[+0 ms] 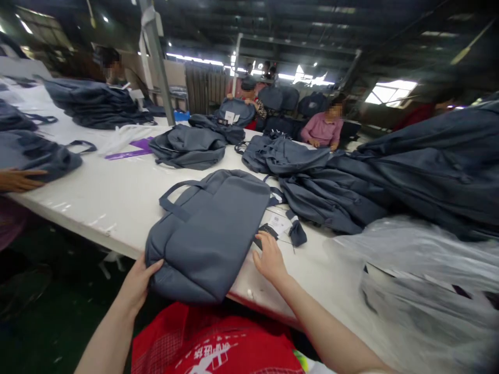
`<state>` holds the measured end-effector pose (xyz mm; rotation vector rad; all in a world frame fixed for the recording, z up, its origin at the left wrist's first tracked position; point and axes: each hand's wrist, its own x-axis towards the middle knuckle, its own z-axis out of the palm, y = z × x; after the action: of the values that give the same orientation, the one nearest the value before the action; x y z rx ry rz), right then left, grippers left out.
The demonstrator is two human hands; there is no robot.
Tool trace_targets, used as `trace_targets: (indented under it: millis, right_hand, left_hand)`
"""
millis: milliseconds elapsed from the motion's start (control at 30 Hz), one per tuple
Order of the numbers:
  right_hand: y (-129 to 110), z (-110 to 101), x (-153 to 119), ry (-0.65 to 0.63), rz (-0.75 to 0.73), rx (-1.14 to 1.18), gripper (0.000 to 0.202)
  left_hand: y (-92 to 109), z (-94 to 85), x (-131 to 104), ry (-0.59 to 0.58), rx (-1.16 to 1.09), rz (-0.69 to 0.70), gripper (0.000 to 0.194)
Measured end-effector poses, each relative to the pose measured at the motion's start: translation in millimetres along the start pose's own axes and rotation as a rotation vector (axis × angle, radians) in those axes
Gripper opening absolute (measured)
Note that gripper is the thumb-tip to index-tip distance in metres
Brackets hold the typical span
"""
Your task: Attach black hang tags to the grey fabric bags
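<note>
A dark blue-grey bag (212,231) with a short handle lies tilted over the front edge of the white table. My left hand (138,280) grips its lower left corner, thumb on top and the other fingers hidden behind the fabric. On the right, my right hand (270,257) has its fingers bent and apart beside the bag's right edge, by a small dark piece and white tags (277,224). Whether its fingertips touch the dark piece is unclear. A small dark strap bundle (297,232) lies just right of the tags.
The white table (113,195) carries more dark bags (187,145) behind and a large heap (429,161) at right. Clear plastic (424,280) covers the right front. Another person's hand (21,180) rests on a bag at left. People sit across the table.
</note>
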<state>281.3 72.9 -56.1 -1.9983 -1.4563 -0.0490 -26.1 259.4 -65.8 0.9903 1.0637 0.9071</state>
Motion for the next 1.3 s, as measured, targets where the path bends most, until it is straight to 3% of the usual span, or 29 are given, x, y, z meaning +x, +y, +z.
trace_targets:
  millis: [133,267,367,433,500,567,633,667,733,767,867,1000,1067,1167,1300]
  right_hand:
    - [47,14,1,-0.275,0.084,-0.164,0.071]
    - [67,13,12,-0.368,0.163,-0.301,0.053]
    - [82,-4,17,-0.318,0.257,-0.379,0.045]
    - [85,-17,23,-0.283,0.309,-0.397,0.043]
    - [73,-31,36,-0.200,0.308,-0.387,0.040]
    - [41,-49,53,0.016,0.170,-0.285,0.040]
    - [-9,-74,71,0.274,-0.101,-0.097,0.045]
    - [-36,-88,78,0.324,-0.226,-0.025,0.048]
    - [-87,-112,89,0.300,-0.441,0.045,0.054]
    - [-108,-121,94,0.229,-0.547,0.041,0.058]
    - [-145,-130,102,-0.004,-0.760,-0.051,0.067]
    - [-150,-120,102,-0.054,-0.744,-0.165,0.059]
    - [-146,-118,98,-0.104,-0.730,-0.248,0.048]
    - [-135,-120,90,-0.151,-0.738,-0.357,0.035]
    - [-117,-122,68,-0.089,-0.685,-0.357,0.039]
  left_hand:
    - [50,-5.7,-17,0.006,0.288,0.260,0.071]
    - [122,2.4,-35,-0.019,0.762,0.542,0.071]
    - [148,8.9,-46,-0.032,0.964,0.691,0.069]
    - [146,13.6,-52,-0.027,1.019,0.754,0.065]
    - [137,20.1,-57,-0.039,1.020,0.787,0.061]
    - [129,28.0,-61,-0.043,0.971,0.812,0.057]
    - [125,36.0,-68,-0.071,0.952,0.844,0.054]
    - [124,39.5,-73,-0.099,0.965,0.858,0.054]
    - [121,44.9,-86,-0.182,1.023,0.877,0.054]
    - [120,46.7,-94,-0.220,1.042,0.879,0.054]
    - [116,50.2,-114,-0.245,1.008,0.849,0.059]
    - [131,61.1,-118,-0.083,0.806,0.683,0.089]
    - [143,69.9,-108,-0.042,0.700,0.596,0.089]
    - [156,81.0,-92,-0.194,0.538,0.535,0.074]
    - [152,85.8,-87,-0.457,0.390,0.446,0.051]
